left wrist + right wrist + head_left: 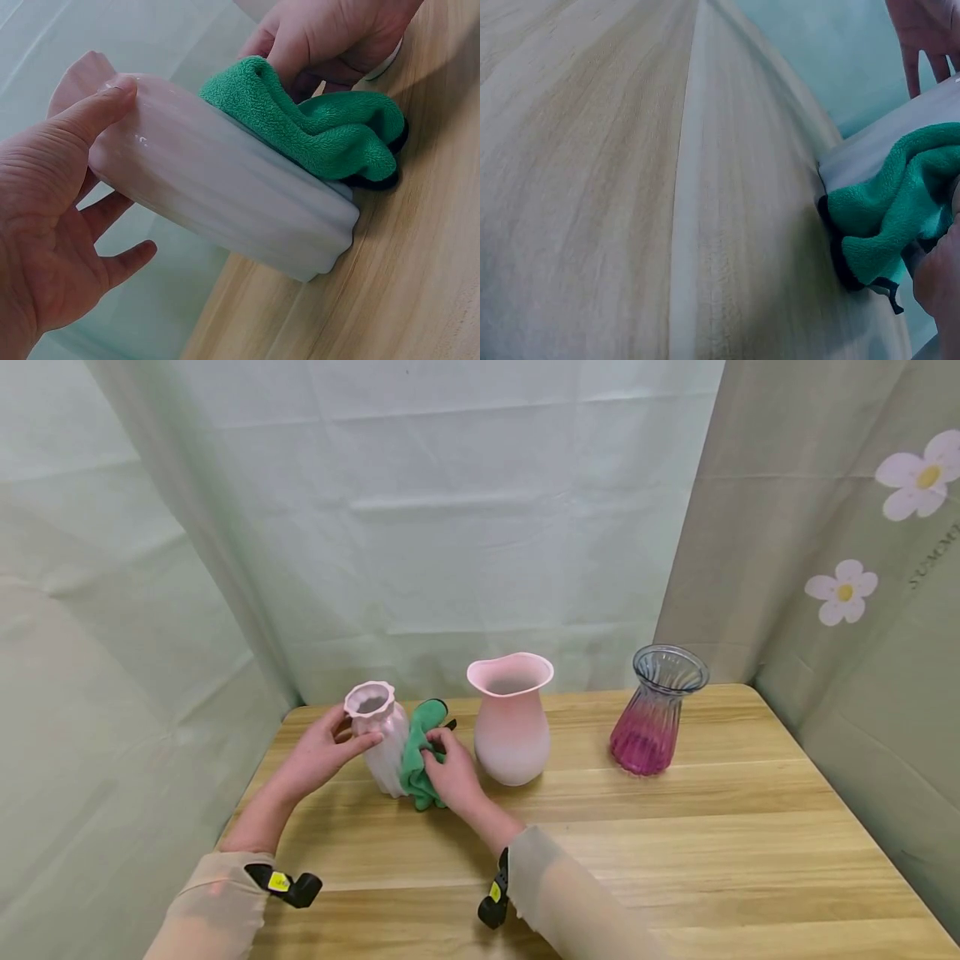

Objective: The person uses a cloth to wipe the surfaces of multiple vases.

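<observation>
Head view, scalloped vase (389, 755) in left hand (324, 752), cloth (415, 764) against it

flared vase (513, 739) beside right grip (453, 771), wide gap rightward

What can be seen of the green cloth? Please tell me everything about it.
The green cloth looks soft and fluffy, like terry or microfibre, with dark edging and a small dark tab. It is bunched into loose folds. The right hand grips it against the side of the pale ribbed vase; in the head view it appears between that vase and the larger pink vase. I cannot tell whether its lower edge touches the table.
</observation>
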Demonstrator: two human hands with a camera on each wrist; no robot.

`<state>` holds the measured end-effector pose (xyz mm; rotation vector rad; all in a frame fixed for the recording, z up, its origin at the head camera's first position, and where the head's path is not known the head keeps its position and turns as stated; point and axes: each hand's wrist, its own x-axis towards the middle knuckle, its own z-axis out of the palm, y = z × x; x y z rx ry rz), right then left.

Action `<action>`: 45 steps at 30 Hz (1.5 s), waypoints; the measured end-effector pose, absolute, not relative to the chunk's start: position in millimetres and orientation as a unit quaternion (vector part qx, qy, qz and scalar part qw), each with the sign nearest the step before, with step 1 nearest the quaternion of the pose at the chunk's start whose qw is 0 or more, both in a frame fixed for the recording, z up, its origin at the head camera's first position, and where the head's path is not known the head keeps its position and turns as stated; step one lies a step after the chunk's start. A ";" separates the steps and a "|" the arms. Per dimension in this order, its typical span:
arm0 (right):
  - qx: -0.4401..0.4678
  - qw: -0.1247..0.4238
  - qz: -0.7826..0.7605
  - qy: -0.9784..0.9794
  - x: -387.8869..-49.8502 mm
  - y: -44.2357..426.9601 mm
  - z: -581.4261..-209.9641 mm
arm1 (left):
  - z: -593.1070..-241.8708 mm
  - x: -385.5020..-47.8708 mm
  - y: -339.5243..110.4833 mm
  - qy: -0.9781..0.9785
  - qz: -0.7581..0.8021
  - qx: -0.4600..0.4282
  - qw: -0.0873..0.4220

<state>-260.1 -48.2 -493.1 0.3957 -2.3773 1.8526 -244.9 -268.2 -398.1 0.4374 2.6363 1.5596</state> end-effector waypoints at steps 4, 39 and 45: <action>0.126 0.051 0.603 -0.786 -261.9 -47.5 -493.6 | -397.5 -244.9 -268.3 0.852 0.503 0.144 0.023; 0.175 0.080 0.610 -0.769 -263.9 -48.8 -419.0 | -399.7 -245.8 -271.0 0.855 0.495 0.153 0.021; 0.169 0.070 0.605 -0.775 -263.1 -47.9 -424.3 | -399.2 -244.7 -270.3 0.857 0.493 0.150 0.022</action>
